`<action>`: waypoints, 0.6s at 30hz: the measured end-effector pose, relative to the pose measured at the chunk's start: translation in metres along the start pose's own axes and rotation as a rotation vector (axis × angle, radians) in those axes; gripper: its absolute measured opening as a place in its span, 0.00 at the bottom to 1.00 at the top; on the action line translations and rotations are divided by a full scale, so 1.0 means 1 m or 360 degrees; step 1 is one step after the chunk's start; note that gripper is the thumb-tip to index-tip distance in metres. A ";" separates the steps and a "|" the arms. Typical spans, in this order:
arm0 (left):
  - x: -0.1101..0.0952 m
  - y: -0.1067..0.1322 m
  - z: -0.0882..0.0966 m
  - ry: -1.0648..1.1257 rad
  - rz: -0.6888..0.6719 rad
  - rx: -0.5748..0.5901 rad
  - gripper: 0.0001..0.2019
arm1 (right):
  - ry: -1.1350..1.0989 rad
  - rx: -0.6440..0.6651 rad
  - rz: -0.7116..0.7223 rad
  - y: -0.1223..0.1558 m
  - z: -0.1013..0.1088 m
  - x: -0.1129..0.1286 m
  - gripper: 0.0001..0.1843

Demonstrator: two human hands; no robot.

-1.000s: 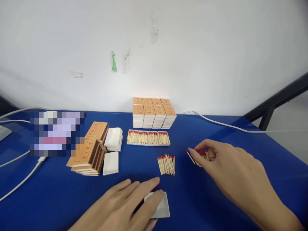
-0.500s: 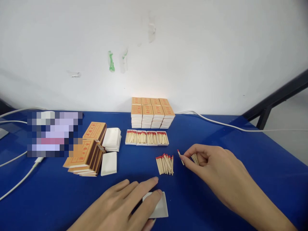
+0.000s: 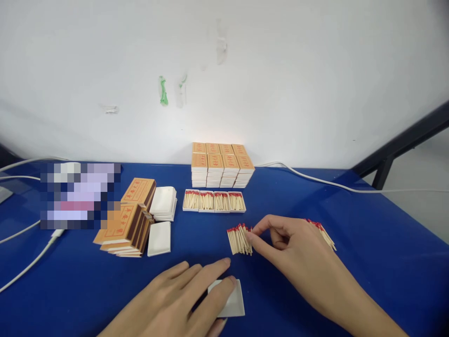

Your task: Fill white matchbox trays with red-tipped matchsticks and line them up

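My left hand holds a white matchbox tray flat on the table, fingertips over its far part and thumb by its near edge. The tray's left side is hidden under the fingers. Beyond it lies a small pile of red-tipped matches, heads pointing away from me. At the pile's right edge, the thumb and forefinger of my right hand are pinched on a match, mostly covered by the fingertips. Behind that hand, more loose matches lie partly hidden.
Open trays filled with matches stand in a row before stacked matchboxes near the wall. On the left are empty matchbox sleeves, white trays and a blurred-out object. A white cable runs along the back.
My right hand has moved left with a match to the pile's edge, uncovering the loose matches on the right. My left hand and the tray stay in place.
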State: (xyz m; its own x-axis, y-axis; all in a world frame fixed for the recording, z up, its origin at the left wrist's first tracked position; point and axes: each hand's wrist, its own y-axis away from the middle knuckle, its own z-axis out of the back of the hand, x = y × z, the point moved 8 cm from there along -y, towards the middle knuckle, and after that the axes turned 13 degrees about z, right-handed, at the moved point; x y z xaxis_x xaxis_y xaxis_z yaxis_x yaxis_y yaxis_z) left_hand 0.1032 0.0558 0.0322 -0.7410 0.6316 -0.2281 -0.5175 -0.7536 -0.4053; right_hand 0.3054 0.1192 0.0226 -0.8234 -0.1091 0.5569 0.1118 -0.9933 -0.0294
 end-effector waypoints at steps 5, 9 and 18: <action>0.005 0.009 -0.003 0.0013 -0.0062 0.0107 0.19 | 0.0347 -0.0210 -0.0074 0.001 0.030 -0.014 0.25; 0.008 0.013 -0.006 0.0002 -0.0135 0.0234 0.19 | 0.0828 -0.0232 -0.0257 0.004 0.049 -0.031 0.20; 0.006 0.012 -0.005 -0.0025 -0.0169 0.0113 0.21 | 0.0988 0.0117 -0.0282 0.009 0.028 -0.032 0.17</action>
State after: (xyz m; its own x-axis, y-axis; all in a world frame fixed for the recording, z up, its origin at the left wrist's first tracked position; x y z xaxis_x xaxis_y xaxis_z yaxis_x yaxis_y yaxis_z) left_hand 0.0942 0.0512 0.0218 -0.6868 0.7060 -0.1728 -0.6221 -0.6939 -0.3628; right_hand 0.3488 0.1150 0.0279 -0.9988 0.0327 -0.0357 -0.0357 -0.9955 0.0880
